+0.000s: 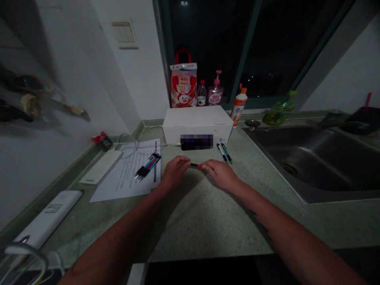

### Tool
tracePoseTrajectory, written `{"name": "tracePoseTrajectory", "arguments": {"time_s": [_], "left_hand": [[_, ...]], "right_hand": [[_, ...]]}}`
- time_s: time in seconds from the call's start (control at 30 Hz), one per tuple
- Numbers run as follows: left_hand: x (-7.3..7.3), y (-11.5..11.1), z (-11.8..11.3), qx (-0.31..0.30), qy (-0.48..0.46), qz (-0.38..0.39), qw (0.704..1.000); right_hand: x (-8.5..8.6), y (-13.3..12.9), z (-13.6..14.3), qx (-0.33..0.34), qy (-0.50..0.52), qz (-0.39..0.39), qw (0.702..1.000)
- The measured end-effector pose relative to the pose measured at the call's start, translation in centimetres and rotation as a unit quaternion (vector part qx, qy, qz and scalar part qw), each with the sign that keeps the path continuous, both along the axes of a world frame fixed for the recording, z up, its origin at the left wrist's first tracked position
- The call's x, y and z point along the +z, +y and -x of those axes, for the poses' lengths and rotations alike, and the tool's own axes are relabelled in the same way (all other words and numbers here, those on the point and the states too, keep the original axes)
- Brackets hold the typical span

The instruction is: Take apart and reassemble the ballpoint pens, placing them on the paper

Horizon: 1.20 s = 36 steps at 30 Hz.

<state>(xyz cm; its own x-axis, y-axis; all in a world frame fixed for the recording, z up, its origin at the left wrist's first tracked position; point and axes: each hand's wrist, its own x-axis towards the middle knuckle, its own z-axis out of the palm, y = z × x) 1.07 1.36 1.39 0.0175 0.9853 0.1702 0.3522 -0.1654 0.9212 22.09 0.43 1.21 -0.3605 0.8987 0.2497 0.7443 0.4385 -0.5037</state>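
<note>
1. From where I'm standing, the left grip [175, 170] is pinched closed, its fingertips on the black side of a red-and-black pen [196, 165].
2. The right grip [221, 171] is pinched too, on the pen's red side, so the pen spans the gap between the 2 grips over the table [192, 221]; I can't tell whether it touches the surface.
3. Just beyond the right grip, 2 more lie side by side: a white-and-black pen [221, 152] and a blue-and-black pen [226, 152].
4. Left of the left grip, a bunch of pens [147, 166] rests on a printed sheet [124, 188], pointed ends angled toward the person.
5. Straight beyond both grips, a phone [196, 143] sits in front of a white box [197, 116], a white cable [171, 145] running into its left end.
6. Well to the right of the right grip is a steel sink [323, 158].
</note>
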Motion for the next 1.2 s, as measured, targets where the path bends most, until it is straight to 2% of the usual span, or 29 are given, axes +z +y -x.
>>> {"name": "tracePoseTrajectory", "arguments": {"time_s": [0.27, 0.37, 0.47, 0.53, 0.67, 0.77, 1.2], "left_hand": [[-0.2, 0.1, 0.0, -0.018, 0.006, -0.004, 1.0], [0.2, 0.0, 0.0, 0.008, 0.005, -0.001, 1.0], [0.4, -0.1, 0.0, 0.003, -0.006, 0.006, 1.0], [0.2, -0.3, -0.1, -0.046, -0.006, 0.01, 0.999], [-0.3, -1.5, -0.9, -0.2, -0.019, 0.036, 0.979], [-0.6, -2.4, -1.7, -0.236, -0.032, 0.063, 0.969], [-0.5, -2.8, -2.1, -0.239, -0.016, 0.083, 0.967]], "right_hand": [[0.2, 0.1, -0.3, 0.015, 0.058, 0.024, 0.998], [0.1, 0.6, -0.6, 0.006, 0.164, 0.039, 0.986], [0.1, 1.3, -1.1, -0.039, 0.295, 0.071, 0.952], [0.2, 1.6, -1.2, -0.055, 0.373, 0.101, 0.921], [0.4, 1.5, -0.4, -0.047, 0.495, 0.132, 0.858], [0.4, 1.0, 0.4, -0.049, 0.512, 0.145, 0.845], [0.3, 0.7, 0.6, -0.051, 0.495, 0.157, 0.853]]}}
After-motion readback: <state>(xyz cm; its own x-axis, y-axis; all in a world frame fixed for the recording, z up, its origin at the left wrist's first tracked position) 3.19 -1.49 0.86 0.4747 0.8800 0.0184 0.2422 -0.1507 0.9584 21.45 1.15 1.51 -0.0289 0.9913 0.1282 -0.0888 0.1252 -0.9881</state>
